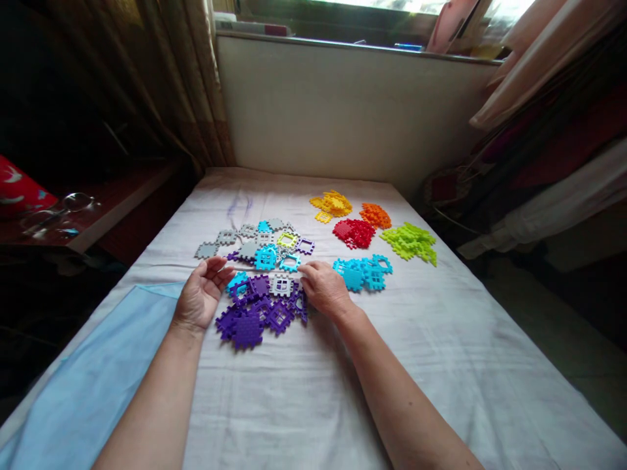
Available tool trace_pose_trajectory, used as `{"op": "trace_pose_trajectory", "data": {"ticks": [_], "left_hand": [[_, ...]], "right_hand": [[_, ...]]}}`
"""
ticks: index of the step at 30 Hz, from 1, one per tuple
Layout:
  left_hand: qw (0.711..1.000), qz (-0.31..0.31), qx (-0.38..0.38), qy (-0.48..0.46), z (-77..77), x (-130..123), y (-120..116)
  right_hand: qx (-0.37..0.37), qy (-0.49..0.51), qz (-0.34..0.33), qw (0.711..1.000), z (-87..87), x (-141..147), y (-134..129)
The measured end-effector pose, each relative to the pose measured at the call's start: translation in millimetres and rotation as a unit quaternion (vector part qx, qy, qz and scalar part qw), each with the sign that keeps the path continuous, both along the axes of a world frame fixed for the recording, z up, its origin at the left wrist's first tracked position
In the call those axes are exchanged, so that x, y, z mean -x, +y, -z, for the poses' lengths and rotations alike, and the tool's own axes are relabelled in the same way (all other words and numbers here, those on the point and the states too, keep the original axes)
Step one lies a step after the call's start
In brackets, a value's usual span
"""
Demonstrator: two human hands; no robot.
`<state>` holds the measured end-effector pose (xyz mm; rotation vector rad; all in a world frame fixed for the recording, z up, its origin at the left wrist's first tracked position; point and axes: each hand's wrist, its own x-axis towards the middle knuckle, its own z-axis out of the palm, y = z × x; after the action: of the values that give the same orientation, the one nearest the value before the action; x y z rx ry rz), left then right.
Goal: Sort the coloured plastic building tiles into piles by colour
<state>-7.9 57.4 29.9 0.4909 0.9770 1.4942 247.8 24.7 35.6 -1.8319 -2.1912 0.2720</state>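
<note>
Mixed interlocking plastic tiles lie between my two hands. My left hand (202,294) is at the pile's left side, fingers loosely curved and apart, holding nothing. Bent over the pile's right side, my right hand (324,287) has its fingers drawn together. Its fingertips meet the edge of a light blue square frame tile (290,263); whether they grip it is hidden. Nearest me are heaped purple tiles (247,331), with a white window tile (281,285) on top. Grey tiles (249,250) spread behind them, among them a blue window tile (265,257) and a yellow-green frame tile (287,240).
Sorted piles stand on the right: blue tiles (353,275), red tiles (353,233), yellow tiles (334,203), orange tiles (375,215) and lime green tiles (410,241). A light blue cloth (105,365) covers the left of the white sheet (392,385). A wall (343,111) rises behind.
</note>
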Motion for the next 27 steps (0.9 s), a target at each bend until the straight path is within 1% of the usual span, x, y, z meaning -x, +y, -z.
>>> {"op": "trace_pose_trajectory", "data": {"ticks": [2,4,11,13,16,18,21,24,27], "left_hand": [[1.000,0.000,0.005,-0.005,-1.1,0,-1],[1.000,0.001,0.010,-0.009,-2.1,-1,-1],[1.000,0.001,0.004,-0.015,-1.1,0,-1],[1.000,0.003,-0.001,-0.015,0.0,1,0],[1.000,0.009,-0.003,-0.012,1.0,1,-1],[1.000,0.009,-0.003,-0.013,1.5,2,-1],[1.000,0.011,-0.006,-0.011,2.8,3,-1],[1.000,0.019,-0.015,0.000,4.4,4,0],[1.000,0.017,-0.013,0.002,4.3,3,0]], "right_hand": [[0.012,-0.025,0.008,1.000,5.4,11,2],[0.022,-0.044,0.024,0.999,5.7,16,5],[0.083,-0.079,0.044,0.992,-12.0,19,18],[0.078,-0.075,0.050,0.993,-11.1,20,16],[0.050,-0.061,0.048,0.996,-6.9,18,11],[0.031,-0.058,0.031,0.997,-7.6,14,8],[0.009,-0.064,0.016,0.998,-16.9,3,7],[-0.003,-0.085,0.050,0.995,-28.6,-16,9],[-0.007,-0.107,0.097,0.989,-33.1,-37,10]]}}
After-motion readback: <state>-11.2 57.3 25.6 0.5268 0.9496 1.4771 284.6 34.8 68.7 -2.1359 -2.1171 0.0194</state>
